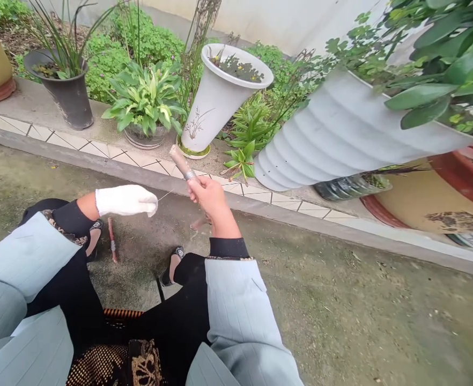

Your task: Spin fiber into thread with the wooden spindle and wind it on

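My left hand (126, 200), in a white glove, is closed in a pinch on a thin wire (165, 195). The wire runs toward my bare right hand (209, 197). Fingers wrapped, that hand grips a pale brown stick (178, 158), tilted up and to the left. A silvery band of wound wire (189, 175) circles the stick just above my fingers. On the ground by my left foot lies a reddish-brown stick (112, 239), also with a silvery band around it. A short pale piece (199, 223) shows under my right wrist, partly hidden.
Ahead runs a low tiled ledge (134, 161) bearing potted plants: a dark grey pot (69, 99), a white flared pot (216, 107), a large ribbed white planter (325, 134) and a yellow-and-red pot (433, 195). Concrete ground (341, 311) stretches to the right.
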{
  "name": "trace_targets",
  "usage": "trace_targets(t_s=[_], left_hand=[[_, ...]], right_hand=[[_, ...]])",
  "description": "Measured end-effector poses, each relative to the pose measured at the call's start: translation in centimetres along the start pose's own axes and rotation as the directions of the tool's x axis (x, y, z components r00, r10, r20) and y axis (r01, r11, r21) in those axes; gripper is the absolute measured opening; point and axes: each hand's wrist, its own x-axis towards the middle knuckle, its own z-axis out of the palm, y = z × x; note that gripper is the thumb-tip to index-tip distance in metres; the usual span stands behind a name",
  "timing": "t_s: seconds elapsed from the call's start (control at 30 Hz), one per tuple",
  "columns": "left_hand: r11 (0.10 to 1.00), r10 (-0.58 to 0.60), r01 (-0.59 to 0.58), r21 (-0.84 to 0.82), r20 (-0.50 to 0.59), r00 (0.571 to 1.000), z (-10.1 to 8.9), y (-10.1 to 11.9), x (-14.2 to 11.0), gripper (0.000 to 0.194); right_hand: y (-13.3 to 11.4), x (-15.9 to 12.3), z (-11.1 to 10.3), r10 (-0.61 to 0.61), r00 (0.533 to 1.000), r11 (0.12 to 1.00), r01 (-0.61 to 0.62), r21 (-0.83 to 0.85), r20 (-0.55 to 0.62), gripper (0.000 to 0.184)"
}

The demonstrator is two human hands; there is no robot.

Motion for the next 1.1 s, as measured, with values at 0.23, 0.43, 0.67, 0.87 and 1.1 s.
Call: trace_targets(t_s=[0.23,0.43,0.67,0.87,1.1], left_hand=[[0.942,0.018,0.022,0.336,-0.115,0.993,0.2,0.9,0.5,0.031],[0.874,0.039,0.091,0.478,-0.254,0.966,0.0,-0.2,0.6,0.033],[0.99,0.049,-0.005,0.14,-0.314,0.948,-0.8,-1.4,0.5,0.04],[0.951,0.07,0.007,0.308,-0.238,0.969,-0.1,0.2,0.7,0.035],[0.879,0.075,0.023,0.477,-0.185,0.98,1.1,-0.1,1.3,0.032]], right_hand=[[1.1,-0.3,0.9,0.074,0.995,0.659,-0.003,-0.752,0.062,0.02],[0.2,-1.6,1.8,0.414,0.607,0.803,0.108,-0.586,0.678,0.018],[-1.5,-2.4,-0.8,-0.165,0.809,0.974,0.043,0.224,0.564,0.043],[-0.5,-0.9,-1.2,-0.082,0.996,0.963,0.071,0.26,0.032,0.042],[0.6,0.0,0.3,0.069,0.996,0.997,-0.07,-0.012,-0.049,0.036]])
